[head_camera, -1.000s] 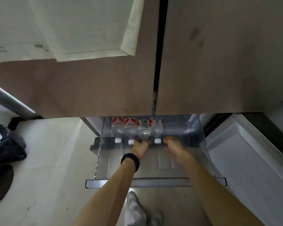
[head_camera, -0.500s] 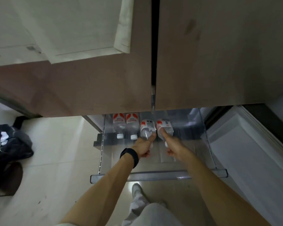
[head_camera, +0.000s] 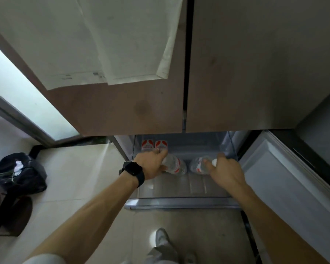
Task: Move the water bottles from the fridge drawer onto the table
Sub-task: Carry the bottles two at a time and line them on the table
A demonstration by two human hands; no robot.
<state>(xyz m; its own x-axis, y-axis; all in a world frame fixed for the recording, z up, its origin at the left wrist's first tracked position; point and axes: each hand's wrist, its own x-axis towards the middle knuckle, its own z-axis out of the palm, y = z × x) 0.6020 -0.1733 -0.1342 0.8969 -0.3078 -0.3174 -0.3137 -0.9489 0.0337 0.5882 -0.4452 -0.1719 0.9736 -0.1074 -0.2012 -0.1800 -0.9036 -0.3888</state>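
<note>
Pale floor tiles (head_camera: 69, 178) run under the whole scene, and nearest the camera two feet in light shoes (head_camera: 161, 238) stand on them, partly cut off by the lower edge. Two bare forearms reach forward from there over the front rail of the pulled-out fridge drawer (head_camera: 181, 203). Four water bottles can be counted in the drawer. The left hand (head_camera: 151, 164), with a dark watch (head_camera: 132, 171) on its wrist, is wrapped around the neck end of one bottle (head_camera: 174, 164), which lies tilted with its red-and-white label showing; its cap is hidden under the fingers. The right hand (head_camera: 224, 169) grips a second bottle (head_camera: 198, 165) by the top, a white cap just visible between the fingers. These two bottles lie near each other, bases almost meeting, above the ribbed drawer floor. Behind the left hand, two more bottles (head_camera: 153, 144) sit side by side against the back, only their red labels showing beneath the closed brown upper doors (head_camera: 246, 73), which hide the drawer's rear. Left on the floor sits a dark bag (head_camera: 20, 173); to the right, a white open door panel (head_camera: 286, 178) borders the drawer.
</note>
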